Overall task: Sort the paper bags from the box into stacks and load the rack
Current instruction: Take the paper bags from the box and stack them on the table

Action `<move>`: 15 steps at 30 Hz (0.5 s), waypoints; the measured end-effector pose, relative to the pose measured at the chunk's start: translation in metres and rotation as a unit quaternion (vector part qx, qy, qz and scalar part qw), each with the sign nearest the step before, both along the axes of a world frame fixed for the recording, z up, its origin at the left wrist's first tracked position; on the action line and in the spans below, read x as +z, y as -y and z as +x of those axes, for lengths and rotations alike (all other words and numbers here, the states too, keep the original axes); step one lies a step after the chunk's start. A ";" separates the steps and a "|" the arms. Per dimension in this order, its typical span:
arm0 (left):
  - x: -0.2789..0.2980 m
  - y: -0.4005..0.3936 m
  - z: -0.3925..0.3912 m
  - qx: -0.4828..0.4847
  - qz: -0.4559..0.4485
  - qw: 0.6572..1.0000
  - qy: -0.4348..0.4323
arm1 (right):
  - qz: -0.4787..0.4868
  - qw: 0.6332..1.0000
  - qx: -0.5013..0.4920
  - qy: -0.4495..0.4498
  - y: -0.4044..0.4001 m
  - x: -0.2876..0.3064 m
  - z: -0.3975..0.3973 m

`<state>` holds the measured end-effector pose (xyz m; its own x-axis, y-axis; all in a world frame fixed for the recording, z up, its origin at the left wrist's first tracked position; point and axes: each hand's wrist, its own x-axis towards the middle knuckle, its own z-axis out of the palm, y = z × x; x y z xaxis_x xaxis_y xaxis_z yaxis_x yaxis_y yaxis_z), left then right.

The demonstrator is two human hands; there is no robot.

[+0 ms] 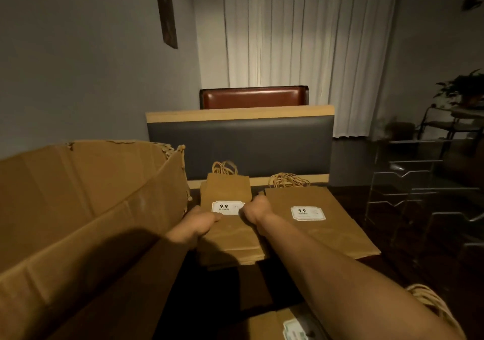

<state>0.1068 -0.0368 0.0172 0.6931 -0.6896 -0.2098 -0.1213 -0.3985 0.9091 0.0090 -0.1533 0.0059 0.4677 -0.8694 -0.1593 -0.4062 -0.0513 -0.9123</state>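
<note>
Stacking step: both the left hand (203, 221) and right hand (252, 210) grip the small-bag stack (230, 242) beside the box (86, 203), needing squared edges next.

The left side is walled off by the raised flap of the cardboard box (86, 203), which stands just beside the small stack of paper bags (230, 235). That stack is flanked on the right by the larger stack (322, 221), the two being touching or nearly so, and no passage is left between them. Behind both stacks the way is closed by the padded bench back (239, 147). A strip of dark table (348, 190) is left bare between the larger stack and the clear acrylic rack (408, 190). Near the front edge, more bags (282, 326) lie under the right forearm.
</note>
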 end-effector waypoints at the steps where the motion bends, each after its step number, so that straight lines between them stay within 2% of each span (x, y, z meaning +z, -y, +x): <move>1: -0.004 0.003 0.007 0.018 0.001 0.999 -0.044 | 0.028 1.000 0.000 0.011 0.000 -0.002 0.003; 4: -0.010 0.003 0.022 0.056 -0.023 0.981 -0.186 | 0.108 0.992 -0.002 0.058 -0.003 -0.006 0.005; 7: -0.010 0.003 0.021 0.013 0.000 0.969 -0.248 | 0.135 0.988 -0.001 0.076 -0.004 -0.008 0.003; 11: -0.010 0.005 0.012 -0.036 -0.009 0.968 -0.248 | 0.151 0.985 0.013 0.078 -0.011 -0.004 -0.014; 15: -0.006 0.004 0.001 -0.041 -0.085 0.979 -0.183 | 0.184 0.978 0.028 0.098 -0.019 0.011 -0.046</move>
